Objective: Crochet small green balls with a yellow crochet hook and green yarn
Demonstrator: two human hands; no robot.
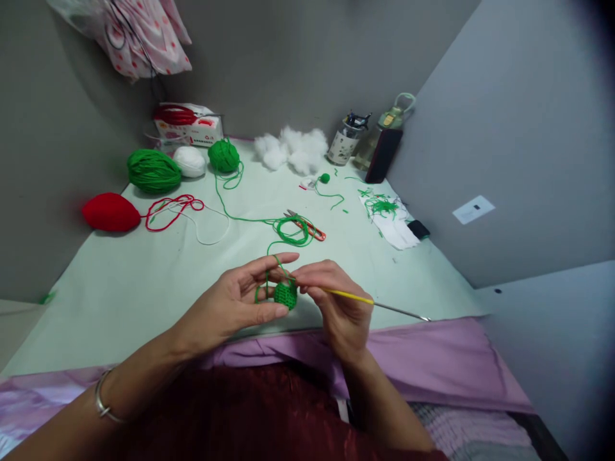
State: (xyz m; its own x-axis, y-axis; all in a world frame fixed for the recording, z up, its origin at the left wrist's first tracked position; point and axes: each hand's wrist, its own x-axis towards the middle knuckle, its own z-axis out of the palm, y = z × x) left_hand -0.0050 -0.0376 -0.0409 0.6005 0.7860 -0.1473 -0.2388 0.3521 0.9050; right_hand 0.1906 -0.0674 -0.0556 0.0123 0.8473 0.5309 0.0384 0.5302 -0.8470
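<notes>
Between the thumb and fingers of my left hand is a small round green crochet piece. Green yarn loops over the raised index finger and around the lower fingers of that hand. My right hand grips a crochet hook with a yellow handle, its metal rear end pointing right. The hook's working tip is at the top of the piece, mostly hidden by the fingers. From the left hand the strand runs up to a loose coil of green yarn, which lies partly over orange-handled thread snips.
Behind stand green yarn balls, white yarn, red yarn and fluffy stuffing. At right are a pen holder, a bottle, a dark phone-like slab and yarn scraps on white paper. Walls enclose the table.
</notes>
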